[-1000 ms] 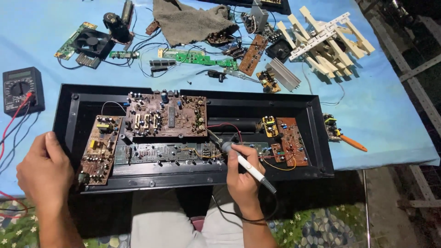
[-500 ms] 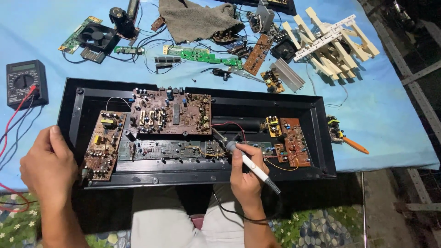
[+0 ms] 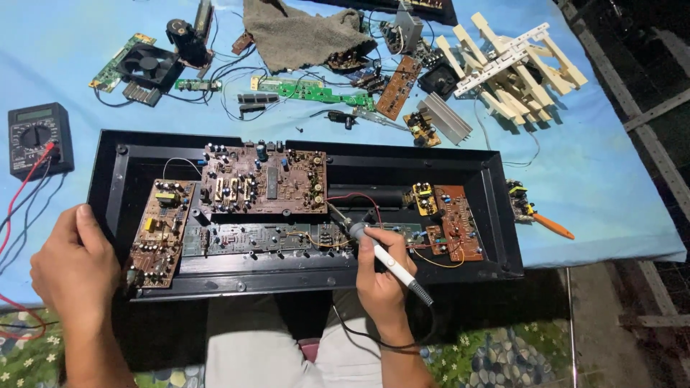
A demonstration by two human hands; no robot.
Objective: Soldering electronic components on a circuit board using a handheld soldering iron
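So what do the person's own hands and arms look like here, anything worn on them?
Both are bare: the left hand and right hand show no gloves, rings or watch, and the forearms no sleeves. Short nails, no markings visible. Lower down, only light trousers are worn.

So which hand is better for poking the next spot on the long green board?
Probably the right hand. It holds the soldering iron with its tip over the middle of the long green board. The left hand holds no tool and rests at the black case's left end.
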